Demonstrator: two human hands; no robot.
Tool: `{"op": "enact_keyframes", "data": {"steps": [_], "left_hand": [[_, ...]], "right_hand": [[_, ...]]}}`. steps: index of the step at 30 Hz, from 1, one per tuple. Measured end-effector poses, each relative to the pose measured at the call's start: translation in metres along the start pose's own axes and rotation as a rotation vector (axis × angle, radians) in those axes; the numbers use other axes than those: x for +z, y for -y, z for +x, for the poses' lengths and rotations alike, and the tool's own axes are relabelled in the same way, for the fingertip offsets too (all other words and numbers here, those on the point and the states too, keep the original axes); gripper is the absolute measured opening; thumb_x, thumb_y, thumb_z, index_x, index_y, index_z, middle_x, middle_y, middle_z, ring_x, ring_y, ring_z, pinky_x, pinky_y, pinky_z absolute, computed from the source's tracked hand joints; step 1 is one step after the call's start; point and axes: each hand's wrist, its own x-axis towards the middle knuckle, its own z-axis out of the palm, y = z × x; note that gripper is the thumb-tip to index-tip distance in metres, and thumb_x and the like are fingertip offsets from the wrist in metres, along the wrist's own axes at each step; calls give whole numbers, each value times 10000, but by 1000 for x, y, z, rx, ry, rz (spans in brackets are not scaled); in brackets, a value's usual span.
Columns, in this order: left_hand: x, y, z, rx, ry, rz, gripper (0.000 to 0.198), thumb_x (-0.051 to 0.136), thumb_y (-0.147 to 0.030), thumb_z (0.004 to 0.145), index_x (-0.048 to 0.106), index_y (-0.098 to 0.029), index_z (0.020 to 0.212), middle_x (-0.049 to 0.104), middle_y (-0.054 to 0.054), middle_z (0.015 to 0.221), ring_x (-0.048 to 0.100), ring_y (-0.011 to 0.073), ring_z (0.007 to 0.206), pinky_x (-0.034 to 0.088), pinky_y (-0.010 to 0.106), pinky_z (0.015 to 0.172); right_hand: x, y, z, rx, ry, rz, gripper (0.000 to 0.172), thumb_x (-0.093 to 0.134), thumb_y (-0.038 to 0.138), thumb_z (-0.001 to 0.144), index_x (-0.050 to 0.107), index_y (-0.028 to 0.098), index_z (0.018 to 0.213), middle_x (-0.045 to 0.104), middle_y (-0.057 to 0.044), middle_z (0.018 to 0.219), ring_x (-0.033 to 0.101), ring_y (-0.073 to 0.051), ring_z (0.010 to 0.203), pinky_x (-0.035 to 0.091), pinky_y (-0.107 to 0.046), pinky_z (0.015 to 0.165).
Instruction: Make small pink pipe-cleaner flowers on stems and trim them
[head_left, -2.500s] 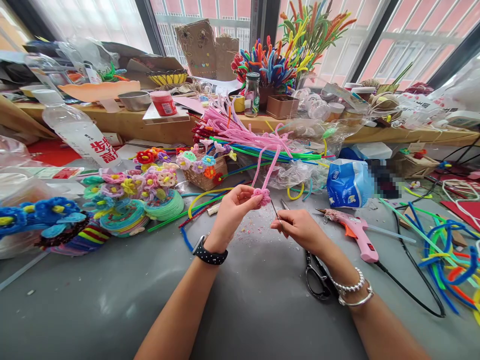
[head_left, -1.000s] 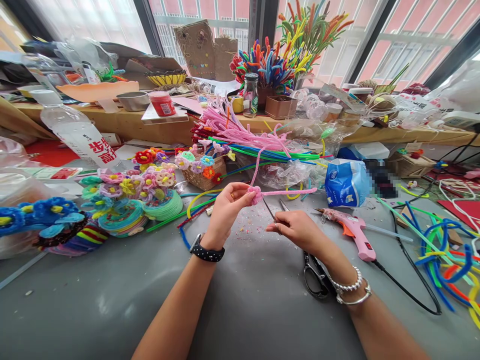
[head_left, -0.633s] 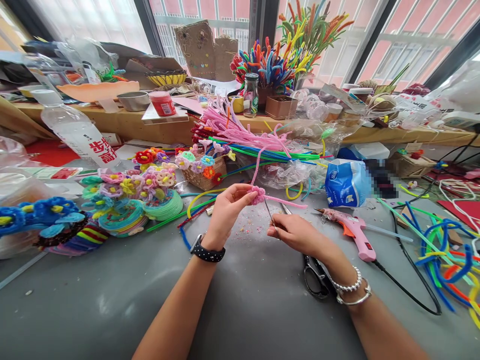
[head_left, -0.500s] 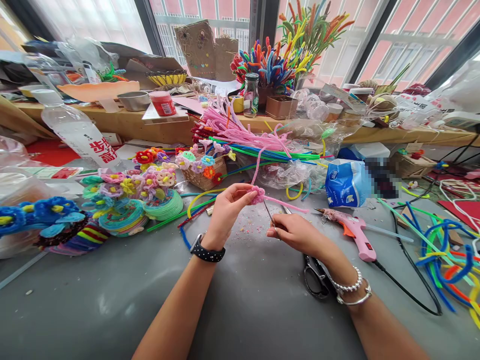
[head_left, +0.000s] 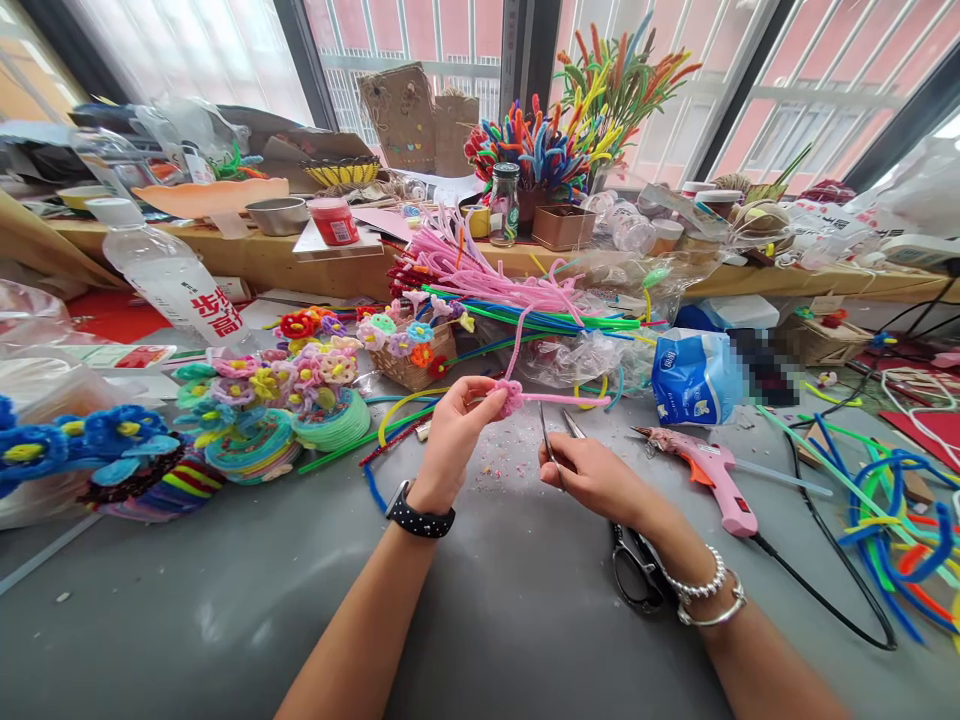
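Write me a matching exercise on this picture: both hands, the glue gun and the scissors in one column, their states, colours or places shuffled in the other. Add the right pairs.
Column one
1. the left hand
2. the right hand
3. the glue gun
4. the scissors

Column two
A. holding a slim metal tool
B. black-handled, partly hidden by the right hand
C. pinching a pink fuzzy piece
D. coloured pink and orange

Right pairs: 1-C, 2-A, 3-D, 4-B
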Motion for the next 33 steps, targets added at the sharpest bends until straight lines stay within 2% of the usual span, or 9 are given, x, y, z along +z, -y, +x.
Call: {"op": "enact_keyframes", "data": {"steps": [4,10,17,24,29,33], "left_hand": [[3,-1,-4,-25,95,29,183,626,-275,665,546,-138,756,607,16,758,563,113,687,437,247,676],[4,1,-6,-20,124,65,184,618,-279,676,526,-142,758,580,1,739,539,92,661,418,215,644],[6,1,-5,-32,84,44,191,629,-282,661,516,-145,730,576,-6,701,541,92,640,422,213,632],[4,5,-2,-35,65,-63,189,641,-278,646,530,-158,740,604,14,743,553,107,672,452,240,663],[1,5,-1,-22,68,-99,176,631,-264,658,566,-164,787,619,21,788,556,113,727,446,224,662],[0,2,-1,63,60,-17,181,610,-277,678,587,-167,820,627,27,804,556,119,730,436,223,652]], "right_hand": [[4,2,1,62,-65,-40,374,397,546,770,473,185,714,541,10,606,462,-128,549,295,-222,506],[6,4,2,116,-87,-79,362,447,550,740,476,191,710,515,33,530,445,-119,504,263,-218,479],[8,4,4,78,-186,-125,370,426,521,768,433,192,600,518,26,539,436,-118,500,253,-222,476],[13,3,6,84,-228,-56,391,400,495,796,377,197,545,579,0,566,522,-142,551,288,-227,503],[13,3,5,38,-209,57,427,352,555,784,384,192,562,530,10,535,471,-127,515,290,-224,491],[11,7,2,-5,-108,153,467,287,619,766,435,189,664,499,19,565,431,-119,518,310,-229,500]]}}
